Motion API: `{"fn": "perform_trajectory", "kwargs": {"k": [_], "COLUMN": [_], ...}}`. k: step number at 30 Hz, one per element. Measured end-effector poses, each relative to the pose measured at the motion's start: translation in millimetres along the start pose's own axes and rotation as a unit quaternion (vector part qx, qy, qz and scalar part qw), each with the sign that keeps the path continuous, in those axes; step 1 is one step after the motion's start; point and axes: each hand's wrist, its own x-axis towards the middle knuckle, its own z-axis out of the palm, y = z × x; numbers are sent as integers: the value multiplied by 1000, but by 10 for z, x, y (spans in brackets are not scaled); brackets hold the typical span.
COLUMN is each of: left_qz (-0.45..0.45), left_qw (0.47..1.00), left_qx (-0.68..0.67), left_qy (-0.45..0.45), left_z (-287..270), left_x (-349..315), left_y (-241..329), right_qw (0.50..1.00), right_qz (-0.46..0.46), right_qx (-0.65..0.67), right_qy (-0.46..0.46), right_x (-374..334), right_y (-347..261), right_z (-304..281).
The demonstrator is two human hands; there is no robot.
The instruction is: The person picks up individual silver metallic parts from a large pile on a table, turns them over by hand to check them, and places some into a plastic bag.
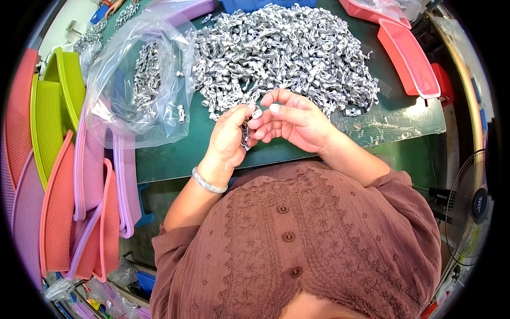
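Note:
Just in front of my body, over the table's near edge, my left hand (pixel 229 135) is closed around several small grey-and-white looped pieces (pixel 245 134). One more piece with a pale round end (pixel 257 114) shows at its thumb and fingertips. Facing it from the right, my right hand (pixel 298 121) has its thumb and forefinger apart, and its lower fingertips come close to the left hand's pieces; whether they touch is unclear. Beyond both hands spreads a large heap of the same looped pieces (pixel 281 48).
A clear plastic bag (pixel 114 119) with more pieces lies left on the green table (pixel 175 159). Pink, purple and lime baskets (pixel 58 207) stack at far left. A red basket (pixel 406 58) sits back right; a fan (pixel 467 207) stands at right. Another person's hand (pixel 114 7) shows far left.

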Motion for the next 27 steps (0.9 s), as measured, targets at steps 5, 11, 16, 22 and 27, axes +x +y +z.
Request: {"fn": "perform_trajectory", "kwargs": {"k": [5,11,16,22,27], "left_qz": [116,88,66,33,4], "left_qw": [991,995,997,995,990], "left_qx": [61,18,-8,-89,-116], "left_qy": [6,-31,-41,-36,-78], "left_z": [0,42,-7,-124,-180], "left_x": [-21,-63,-32,-14,-5], "left_y": [-89,-62,-88,-91,-141], "right_qw": [999,976,960,782,444], "right_qz": [24,-35,-98,-92,-307], "right_qx": [-20,-207,-257,-600,-830], "right_qy": [13,53,46,142,140], "right_x": [1,5,12,79,398], "right_y": [6,17,72,-99,-158], "right_z": [4,22,47,-76,-340]}}
